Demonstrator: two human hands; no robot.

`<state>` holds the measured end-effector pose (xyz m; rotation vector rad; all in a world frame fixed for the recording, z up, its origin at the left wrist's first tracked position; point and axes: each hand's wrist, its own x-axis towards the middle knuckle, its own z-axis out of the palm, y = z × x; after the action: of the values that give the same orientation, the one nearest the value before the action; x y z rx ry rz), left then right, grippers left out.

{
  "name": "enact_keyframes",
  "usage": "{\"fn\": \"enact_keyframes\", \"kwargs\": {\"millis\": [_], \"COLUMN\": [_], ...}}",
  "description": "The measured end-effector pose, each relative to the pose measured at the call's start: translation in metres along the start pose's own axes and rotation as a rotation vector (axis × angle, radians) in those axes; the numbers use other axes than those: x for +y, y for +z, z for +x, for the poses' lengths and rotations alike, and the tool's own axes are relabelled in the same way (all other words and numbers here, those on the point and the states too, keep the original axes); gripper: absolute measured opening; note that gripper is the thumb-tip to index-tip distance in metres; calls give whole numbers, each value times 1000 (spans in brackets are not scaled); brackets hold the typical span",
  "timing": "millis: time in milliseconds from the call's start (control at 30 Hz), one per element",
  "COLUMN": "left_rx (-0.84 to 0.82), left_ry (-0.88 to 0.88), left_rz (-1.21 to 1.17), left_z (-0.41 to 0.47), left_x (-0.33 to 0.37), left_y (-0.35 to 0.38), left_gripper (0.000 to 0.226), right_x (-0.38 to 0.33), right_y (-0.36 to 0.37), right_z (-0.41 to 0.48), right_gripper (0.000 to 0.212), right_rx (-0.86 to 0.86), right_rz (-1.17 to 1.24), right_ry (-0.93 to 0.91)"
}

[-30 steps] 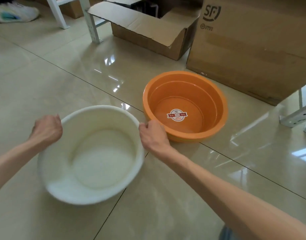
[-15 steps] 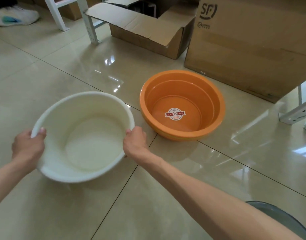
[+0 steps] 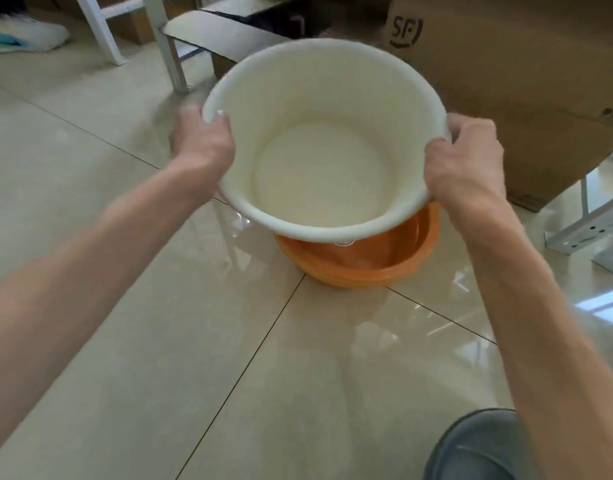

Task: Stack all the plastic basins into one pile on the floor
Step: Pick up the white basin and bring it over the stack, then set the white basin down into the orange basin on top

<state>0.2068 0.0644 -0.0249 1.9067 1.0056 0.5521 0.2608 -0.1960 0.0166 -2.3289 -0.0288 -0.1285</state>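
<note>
I hold a white plastic basin (image 3: 318, 168) in the air, mouth up and tilted slightly toward me. My left hand (image 3: 202, 142) grips its left rim and my right hand (image 3: 466, 168) grips its right rim. Directly beneath it an orange basin (image 3: 374, 258) stands on the tiled floor; only its near rim and part of its inside show below the white one. The two basins look apart, but the gap is hidden.
A large brown SF carton (image 3: 512, 81) stands behind on the right, an open carton (image 3: 225, 36) behind the basins. White metal frame legs (image 3: 166, 46) rise at the back left, a metal bracket (image 3: 589, 233) lies right. A shoe (image 3: 24, 36) lies far left. My knee (image 3: 478, 448) shows bottom right.
Both hands have lifted the white basin off the floor and carried it right and forward, from beside the orange basin to above it. The orange basin has stayed put.
</note>
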Motion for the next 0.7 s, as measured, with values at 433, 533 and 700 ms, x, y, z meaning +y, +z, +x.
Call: {"fn": "enact_keyframes", "kwargs": {"millis": [433, 533, 700], "left_rx": [-375, -368, -342], "left_ry": [146, 113, 81], "left_rz": [378, 259, 141], "left_z": [-32, -47, -44], "left_x": [-50, -52, -60], "left_y": [102, 100, 1], "left_gripper": [72, 82, 78], "right_x": [118, 124, 126], "right_y": [50, 58, 56], "right_z": [9, 0, 7], "right_gripper": [52, 57, 65], "right_rx": [11, 4, -128], "right_rz": [-330, -201, -137], "right_ry": [8, 74, 53]}}
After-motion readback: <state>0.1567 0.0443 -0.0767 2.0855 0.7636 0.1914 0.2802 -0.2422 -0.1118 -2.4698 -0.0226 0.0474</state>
